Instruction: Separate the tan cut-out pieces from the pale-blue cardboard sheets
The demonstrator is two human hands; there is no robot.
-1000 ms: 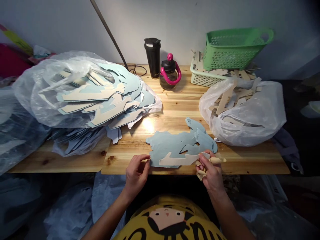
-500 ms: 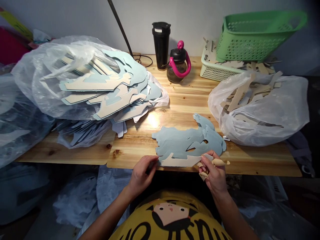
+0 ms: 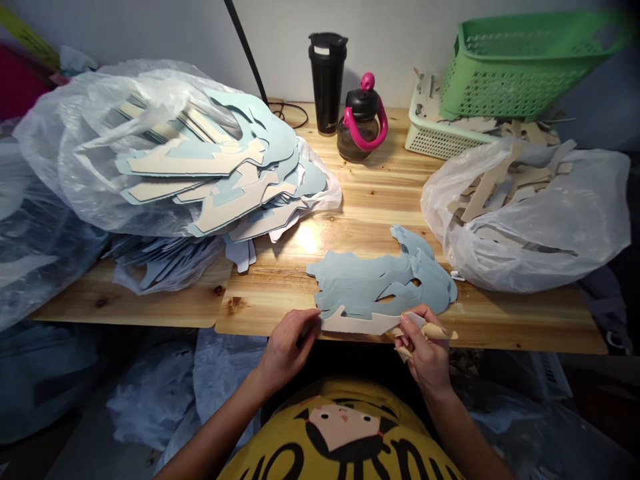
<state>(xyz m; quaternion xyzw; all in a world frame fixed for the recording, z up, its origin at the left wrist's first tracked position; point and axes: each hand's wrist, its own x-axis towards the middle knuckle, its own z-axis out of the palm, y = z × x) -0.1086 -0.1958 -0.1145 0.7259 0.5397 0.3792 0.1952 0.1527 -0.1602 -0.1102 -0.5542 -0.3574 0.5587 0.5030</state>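
A flat pale-blue cut-out piece with wavy edges and a slot lies near the table's front edge. Along its near side runs a white cut-out strip. My left hand pinches the strip's left end between thumb and fingers. At the other end, my right hand grips the strip with thumb and fingertips. Curled tan paper scraps are also tucked in my right hand's fingers. Whether the strip is attached to the blue piece, I cannot tell.
A plastic bag spills blue and white cut-outs on the left. Tan strips fill another bag on the right. Behind stand a black tumbler, a pink-handled bottle and a green basket on a pale tray.
The camera view has shifted slightly, moving the table items a little up and outward. Both hands keep their hold on the white strip, with little visible movement.
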